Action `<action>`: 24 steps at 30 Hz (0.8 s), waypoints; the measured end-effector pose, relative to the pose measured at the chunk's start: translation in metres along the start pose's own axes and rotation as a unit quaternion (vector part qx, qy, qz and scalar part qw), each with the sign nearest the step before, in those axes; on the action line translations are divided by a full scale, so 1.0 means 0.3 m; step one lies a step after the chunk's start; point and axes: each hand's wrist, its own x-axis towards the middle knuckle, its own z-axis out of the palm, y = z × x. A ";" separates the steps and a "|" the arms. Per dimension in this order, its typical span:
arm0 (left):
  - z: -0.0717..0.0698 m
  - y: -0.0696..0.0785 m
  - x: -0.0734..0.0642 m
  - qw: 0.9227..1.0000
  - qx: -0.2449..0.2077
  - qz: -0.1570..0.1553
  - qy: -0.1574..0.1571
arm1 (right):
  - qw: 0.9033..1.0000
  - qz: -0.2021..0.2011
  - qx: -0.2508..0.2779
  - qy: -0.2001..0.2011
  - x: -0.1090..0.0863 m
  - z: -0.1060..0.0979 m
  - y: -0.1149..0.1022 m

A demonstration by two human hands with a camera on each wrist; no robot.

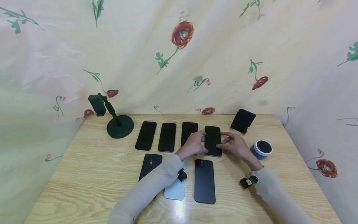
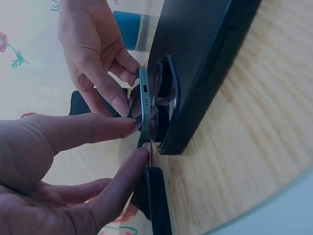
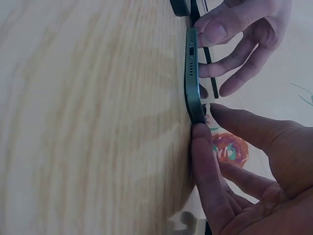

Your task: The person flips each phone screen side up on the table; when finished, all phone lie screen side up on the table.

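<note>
A black smartphone, screen up, is at the right end of the back row on a wooden table. My left hand holds its left edge, with thumb and fingertips spread along the side. At the opposite edge my right hand grips with thumb and fingers. The phone's bottom end with its charging port faces the right wrist camera. In the left wrist view, the left hand has two fingertips at the phone's corner. Whether the phone lies fully flat is unclear.
Phones with dark screens form the back row. In front lie a dark blue phone, a light blue phone and a black phone, partly under my left arm. Around them are a stand, a black holder and a blue-white cylinder.
</note>
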 end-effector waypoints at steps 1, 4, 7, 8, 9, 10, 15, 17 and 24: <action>-0.001 -0.002 -0.003 1.000 -0.007 0.000 0.000 | 1.000 -0.001 -0.002 -0.001 -0.002 0.000 -0.001; -0.005 -0.010 -0.015 1.000 -0.031 0.005 -0.002 | 1.000 -0.006 -0.009 -0.001 -0.008 -0.002 -0.003; -0.013 -0.018 -0.032 0.998 -0.058 0.020 -0.008 | 1.000 -0.015 -0.026 0.010 -0.016 -0.005 -0.011; -0.017 -0.020 -0.038 0.997 -0.067 0.026 -0.009 | 0.999 -0.018 -0.030 0.015 -0.018 -0.006 -0.015; -0.021 -0.022 -0.046 0.997 -0.071 0.035 -0.010 | 0.999 -0.022 -0.035 0.021 -0.019 -0.006 -0.019; -0.026 -0.026 -0.055 0.996 -0.076 0.042 -0.011 | 0.999 -0.026 -0.036 0.024 -0.022 -0.005 -0.023; -0.051 -0.051 -0.107 0.994 -0.067 0.080 -0.002 | 0.998 -0.046 -0.022 0.023 -0.038 0.011 -0.049; -0.062 -0.064 -0.129 0.994 -0.063 0.089 0.003 | 0.998 -0.053 -0.017 0.015 -0.046 0.020 -0.062; -0.104 -0.112 -0.209 0.993 -0.067 0.090 0.023 | 0.996 -0.088 -0.026 0.001 -0.062 0.068 -0.106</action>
